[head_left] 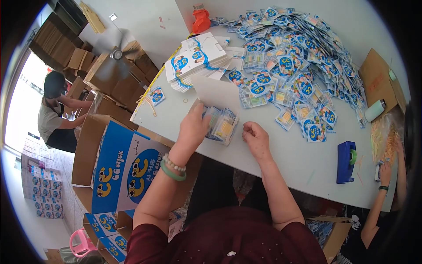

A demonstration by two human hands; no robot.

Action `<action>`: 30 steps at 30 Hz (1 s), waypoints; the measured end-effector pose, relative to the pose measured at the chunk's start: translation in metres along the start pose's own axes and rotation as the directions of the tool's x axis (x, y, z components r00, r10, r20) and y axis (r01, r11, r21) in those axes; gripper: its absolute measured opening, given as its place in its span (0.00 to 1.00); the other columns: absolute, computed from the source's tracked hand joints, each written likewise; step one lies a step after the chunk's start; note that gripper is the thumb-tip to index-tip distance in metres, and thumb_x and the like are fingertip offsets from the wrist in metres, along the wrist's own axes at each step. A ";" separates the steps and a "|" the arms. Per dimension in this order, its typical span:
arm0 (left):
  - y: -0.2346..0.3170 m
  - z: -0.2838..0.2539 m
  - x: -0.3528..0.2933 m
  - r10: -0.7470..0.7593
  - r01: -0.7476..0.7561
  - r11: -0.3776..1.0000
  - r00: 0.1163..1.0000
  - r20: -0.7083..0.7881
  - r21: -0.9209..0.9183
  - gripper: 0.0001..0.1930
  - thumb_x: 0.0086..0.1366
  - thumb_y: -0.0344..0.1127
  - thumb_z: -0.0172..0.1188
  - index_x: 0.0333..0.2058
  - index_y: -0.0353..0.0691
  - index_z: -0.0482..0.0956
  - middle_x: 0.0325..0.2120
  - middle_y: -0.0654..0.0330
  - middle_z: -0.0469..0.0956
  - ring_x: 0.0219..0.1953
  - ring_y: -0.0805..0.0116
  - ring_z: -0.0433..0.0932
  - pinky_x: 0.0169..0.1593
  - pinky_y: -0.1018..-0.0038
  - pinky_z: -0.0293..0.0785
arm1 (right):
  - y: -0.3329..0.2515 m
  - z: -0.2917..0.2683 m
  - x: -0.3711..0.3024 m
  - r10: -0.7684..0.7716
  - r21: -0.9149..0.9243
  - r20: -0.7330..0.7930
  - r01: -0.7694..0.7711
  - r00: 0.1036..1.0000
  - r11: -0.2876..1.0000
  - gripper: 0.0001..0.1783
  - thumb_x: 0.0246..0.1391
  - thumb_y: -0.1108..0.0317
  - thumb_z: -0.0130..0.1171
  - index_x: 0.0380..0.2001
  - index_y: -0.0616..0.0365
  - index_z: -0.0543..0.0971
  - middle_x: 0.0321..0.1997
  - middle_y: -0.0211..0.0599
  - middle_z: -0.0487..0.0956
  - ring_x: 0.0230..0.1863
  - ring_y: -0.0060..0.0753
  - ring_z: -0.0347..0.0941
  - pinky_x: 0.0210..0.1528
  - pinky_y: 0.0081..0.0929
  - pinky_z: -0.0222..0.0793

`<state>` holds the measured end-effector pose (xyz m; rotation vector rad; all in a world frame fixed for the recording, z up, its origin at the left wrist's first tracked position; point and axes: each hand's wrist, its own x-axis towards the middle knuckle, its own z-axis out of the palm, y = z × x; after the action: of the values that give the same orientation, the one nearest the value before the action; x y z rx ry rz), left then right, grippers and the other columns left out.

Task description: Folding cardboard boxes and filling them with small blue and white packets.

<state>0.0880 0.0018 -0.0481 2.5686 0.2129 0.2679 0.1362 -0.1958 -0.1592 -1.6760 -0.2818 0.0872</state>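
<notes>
A small open carton (236,118) stands on the table in front of me, packed with clear-and-blue sachets (225,126) of yellowish sticks. Its white lid flap (217,91) stands up at the back. My left hand (194,126) grips the carton's left side, the thumb over the sachets; part of its grip is hidden. Just right of the carton, my right hand (256,140) hovers near the table with its fingers curled in, and nothing shows in them. Beyond the carton lies a large heap of the same sachets (290,66), spilling toward my right hand.
Flat white-and-blue cartons (198,57) are stacked at the back left, near a red bag (201,20). At right sit a blue tape dispenser (345,165), a pale green bottle (375,110) and a co-worker's hands (386,171). Large boxes (121,167) and another person (59,112) are left.
</notes>
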 end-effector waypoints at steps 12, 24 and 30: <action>-0.003 0.022 0.005 -0.080 0.076 0.968 0.997 0.006 0.240 0.06 0.53 0.32 0.54 0.26 0.40 0.79 0.25 0.51 0.79 0.31 0.48 0.78 0.36 0.58 0.74 | -0.008 0.000 -0.005 0.056 -0.037 0.028 -0.055 0.998 0.998 0.13 0.46 0.73 0.56 0.38 0.61 0.76 0.35 0.41 0.78 0.33 0.34 0.75 0.38 0.27 0.70; 0.024 0.002 0.013 -0.120 0.109 0.873 0.993 -0.007 0.475 0.11 0.56 0.38 0.57 0.34 0.39 0.80 0.28 0.51 0.80 0.33 0.50 0.79 0.36 0.61 0.75 | -0.006 -0.002 -0.003 -0.035 -0.076 -0.044 0.032 0.998 0.997 0.11 0.47 0.76 0.56 0.38 0.61 0.76 0.33 0.36 0.76 0.33 0.29 0.73 0.36 0.23 0.69; -0.032 -0.008 0.000 -0.180 0.147 0.976 0.958 -0.222 -0.158 0.18 0.54 0.30 0.61 0.44 0.32 0.76 0.35 0.49 0.80 0.36 0.61 0.79 0.41 0.72 0.74 | -0.048 0.015 -0.024 -0.253 -0.125 -0.108 0.239 0.962 0.963 0.22 0.51 0.75 0.55 0.51 0.60 0.68 0.52 0.43 0.69 0.51 0.34 0.67 0.48 0.26 0.67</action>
<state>0.0833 0.0330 -0.0585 2.3604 0.4757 0.5063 0.1037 -0.1821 -0.1165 -1.7351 -0.4058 -0.2212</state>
